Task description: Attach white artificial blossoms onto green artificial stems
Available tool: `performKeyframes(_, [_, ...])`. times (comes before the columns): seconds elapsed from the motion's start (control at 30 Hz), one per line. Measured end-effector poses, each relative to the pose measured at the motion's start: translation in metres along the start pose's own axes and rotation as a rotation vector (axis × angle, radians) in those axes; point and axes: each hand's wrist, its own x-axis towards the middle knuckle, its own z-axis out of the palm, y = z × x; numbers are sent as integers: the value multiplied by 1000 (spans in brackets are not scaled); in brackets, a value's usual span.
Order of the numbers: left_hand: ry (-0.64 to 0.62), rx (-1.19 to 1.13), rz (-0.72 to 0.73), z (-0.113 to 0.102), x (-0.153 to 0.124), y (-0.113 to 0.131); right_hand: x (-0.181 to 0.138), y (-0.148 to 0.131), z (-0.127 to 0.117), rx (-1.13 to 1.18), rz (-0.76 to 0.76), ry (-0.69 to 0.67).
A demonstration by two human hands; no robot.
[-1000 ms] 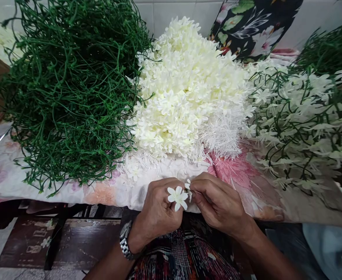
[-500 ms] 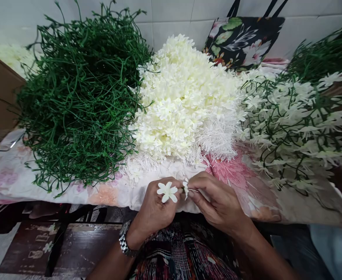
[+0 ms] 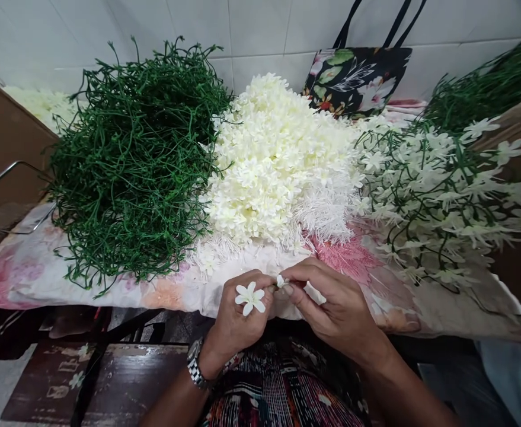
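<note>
My left hand [image 3: 240,325] is closed on a green artificial flower stem, most of it hidden in the fist. One open white flower [image 3: 250,298] stands out over the back of that hand. Just to the right, my right hand [image 3: 338,305] pinches a small white blossom [image 3: 280,281] between thumb and forefinger, at the stem tip beside my left fingertips. Beyond my hands lies a heap of creamy white flower heads [image 3: 269,160], with a bunch of thin white stamens [image 3: 325,213] at its lower right. A tangled pile of green plastic stems [image 3: 131,178] rises on the left.
White-flowered green sprays [image 3: 447,201] are piled on the right. A floral cloth [image 3: 166,295] covers the table. Behind stands a black flowered bag [image 3: 358,80] against the tiled wall. A cardboard box [image 3: 6,136] is at the left edge. Below is a dark wooden bench [image 3: 136,379].
The blossom at my right fingertips has turned and sits closer against the stem tip; the thin white strands seen there before are now hidden. The camera view has shifted slightly.
</note>
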Motion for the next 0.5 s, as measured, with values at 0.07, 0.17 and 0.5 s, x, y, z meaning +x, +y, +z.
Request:
performKeyframes(0.07, [-12, 11, 14, 1, 0, 0, 0, 1, 1, -21, 0, -1])
performKeyframes(0.17, [-19, -26, -11, 1, 1, 0, -1, 2, 5, -62, 13, 8])
performKeyframes(0.5, [-34, -151, -205, 2, 4, -1, 1, 9, 18, -53, 3, 17])
